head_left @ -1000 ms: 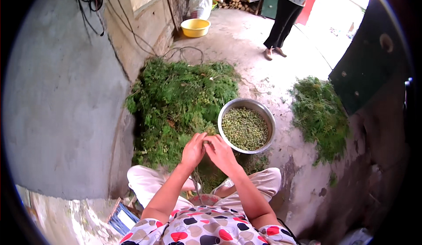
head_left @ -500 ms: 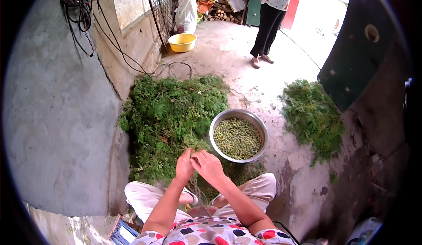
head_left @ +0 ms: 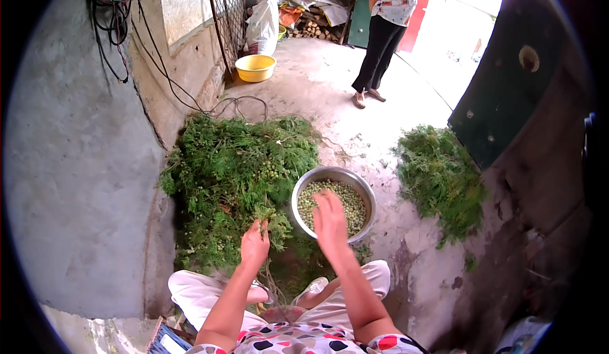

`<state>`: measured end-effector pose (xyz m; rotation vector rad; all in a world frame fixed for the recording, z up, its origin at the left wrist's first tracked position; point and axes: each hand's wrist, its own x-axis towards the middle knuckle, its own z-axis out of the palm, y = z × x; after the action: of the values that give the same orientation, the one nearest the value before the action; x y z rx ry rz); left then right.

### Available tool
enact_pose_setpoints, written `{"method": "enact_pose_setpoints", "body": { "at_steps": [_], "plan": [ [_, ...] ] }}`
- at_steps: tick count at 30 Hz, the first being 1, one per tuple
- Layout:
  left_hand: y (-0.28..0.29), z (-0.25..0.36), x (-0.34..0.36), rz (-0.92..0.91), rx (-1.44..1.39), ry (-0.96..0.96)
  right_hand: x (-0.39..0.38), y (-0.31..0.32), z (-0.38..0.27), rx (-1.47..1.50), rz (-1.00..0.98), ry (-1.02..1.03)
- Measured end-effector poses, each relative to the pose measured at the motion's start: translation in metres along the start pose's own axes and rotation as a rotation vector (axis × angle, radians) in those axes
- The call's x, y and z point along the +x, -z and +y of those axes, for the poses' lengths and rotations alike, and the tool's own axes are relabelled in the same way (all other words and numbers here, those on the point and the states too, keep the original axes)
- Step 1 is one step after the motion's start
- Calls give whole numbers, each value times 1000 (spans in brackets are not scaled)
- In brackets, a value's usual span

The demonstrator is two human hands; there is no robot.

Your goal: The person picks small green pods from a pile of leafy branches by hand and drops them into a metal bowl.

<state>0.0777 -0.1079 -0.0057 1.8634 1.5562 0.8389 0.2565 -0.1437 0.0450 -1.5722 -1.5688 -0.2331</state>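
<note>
My left hand (head_left: 255, 247) is closed on a leafy green sprig (head_left: 264, 215) at the near edge of a big heap of cut greenery (head_left: 235, 157). Small round green fruits show among the heap's feathery leaves. To the right, a metal basin (head_left: 370, 222) stands on the floor, holding many loose green fruits (head_left: 353, 195). My right hand (head_left: 330, 222) is over the basin's near side, fingers stretched out and slightly blurred, and nothing shows in them. It hides part of the fruits and the rim.
A smaller pile of greenery (head_left: 441, 183) lies to the right, by a dark green door (head_left: 501, 94). At the back stand a yellow basin (head_left: 255, 70), a white sack (head_left: 262, 27) and stacked firewood (head_left: 315, 29). Another person (head_left: 384, 37) stands near the doorway. Cables (head_left: 238, 100) trail behind the heap.
My hands were together at the sprig and are now apart. The right hand has moved right and forward over the basin; the left still holds the sprig. The view has shifted slightly.
</note>
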Motion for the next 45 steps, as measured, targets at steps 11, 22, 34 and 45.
{"method": "enact_pose_setpoints", "body": {
  "at_steps": [11, 22, 34, 45],
  "plan": [
    [-15, -26, -11, 117, -16, -348, -42, -52, -53, 591, -281, -171],
    [-10, -23, -11, 218, -46, -445, -46, -50, -54, 352, -370, -212],
    [-25, -72, 11, 108, -718, 266, -18, 9, -48, 342, 83, 109],
    [10, -13, -12, -221, -1197, 562, -26, -14, -28, 405, -203, -264]
  ]
}}
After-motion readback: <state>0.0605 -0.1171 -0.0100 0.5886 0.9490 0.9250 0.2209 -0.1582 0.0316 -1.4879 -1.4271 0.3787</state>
